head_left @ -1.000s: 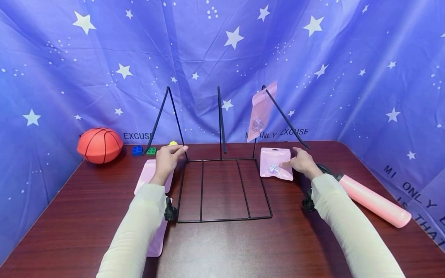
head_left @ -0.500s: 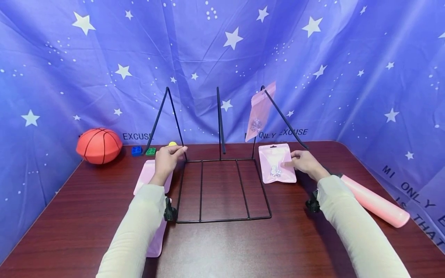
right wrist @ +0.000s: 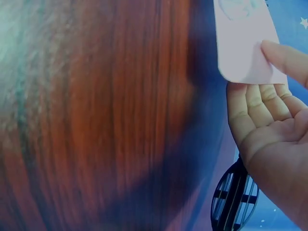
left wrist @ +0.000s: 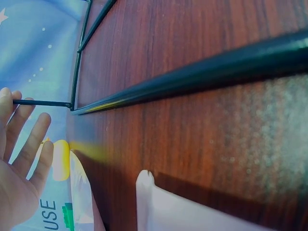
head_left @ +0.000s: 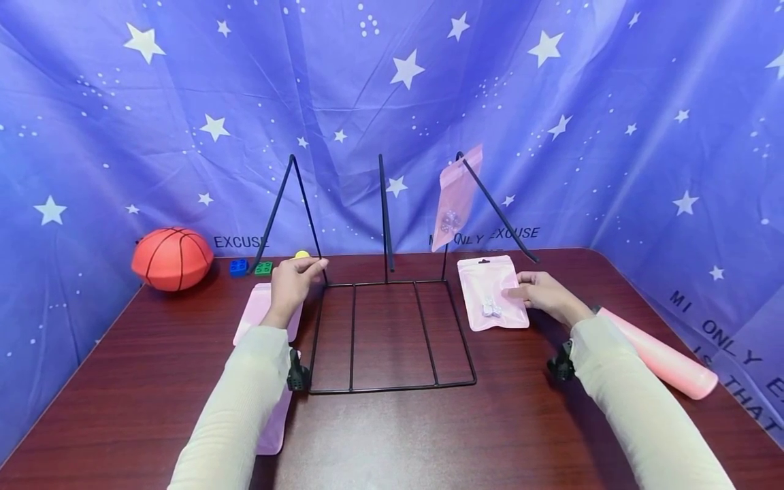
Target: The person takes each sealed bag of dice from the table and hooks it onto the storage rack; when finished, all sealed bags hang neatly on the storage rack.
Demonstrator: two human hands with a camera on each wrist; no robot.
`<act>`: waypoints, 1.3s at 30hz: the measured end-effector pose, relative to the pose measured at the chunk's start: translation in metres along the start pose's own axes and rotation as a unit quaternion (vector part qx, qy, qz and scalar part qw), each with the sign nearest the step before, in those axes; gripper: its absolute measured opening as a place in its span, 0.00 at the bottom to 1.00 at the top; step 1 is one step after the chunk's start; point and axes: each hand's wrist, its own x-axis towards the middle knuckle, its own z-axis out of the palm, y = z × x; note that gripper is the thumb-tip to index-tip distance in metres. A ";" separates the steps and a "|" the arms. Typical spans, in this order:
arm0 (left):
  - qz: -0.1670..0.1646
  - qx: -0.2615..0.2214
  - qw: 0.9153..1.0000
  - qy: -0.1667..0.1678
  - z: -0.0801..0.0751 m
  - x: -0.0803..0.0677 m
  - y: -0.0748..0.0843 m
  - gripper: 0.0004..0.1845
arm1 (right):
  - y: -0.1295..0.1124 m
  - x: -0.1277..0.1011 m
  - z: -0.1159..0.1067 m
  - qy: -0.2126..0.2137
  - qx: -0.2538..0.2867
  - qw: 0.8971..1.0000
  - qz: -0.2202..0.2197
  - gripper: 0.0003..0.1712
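Right hand (head_left: 542,294) pinches edge of pink pouch (head_left: 493,294), thumb on top, pouch flat on tabletop (head_left: 153,381) just right of wire rack (head_left: 392,333). Left hand (head_left: 292,282), fingers straight, touches rack's left upright, likely steadying it. Second pouch (head_left: 456,197) hangs on right prong.

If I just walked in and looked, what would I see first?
Probably the big blue cloth backdrop with white stars all around the dark wooden table. In the middle stands a black wire rack, with one pink plastic pouch hanging from its right rod. The right hand pinches another flat pink pouch beside the rack, and an orange rubber ball sits far left.
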 end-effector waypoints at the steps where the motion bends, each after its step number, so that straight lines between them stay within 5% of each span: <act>1: 0.000 0.001 1.000 -0.001 0.000 0.000 0.000 0.19 | 0.000 -0.001 0.000 0.000 0.004 1.000 -0.002 0.18; 7: 0.000 0.004 1.000 0.000 -0.001 -0.001 0.001 0.19 | -0.003 -0.007 -0.001 -0.003 0.030 0.999 -0.018 0.12; 16: -0.005 0.005 1.000 -0.002 -0.001 -0.001 0.001 0.19 | -0.001 -0.011 -0.007 0.040 -0.020 0.998 -0.043 0.20; 25: 0.004 0.004 1.000 0.001 -0.001 -0.001 0.001 0.18 | -0.004 -0.020 -0.012 0.034 0.047 0.996 -0.066 0.21; 39: 0.002 0.004 1.000 -0.001 -0.001 -0.001 0.002 0.19 | -0.012 -0.037 -0.013 0.045 -0.025 0.993 -0.105 0.17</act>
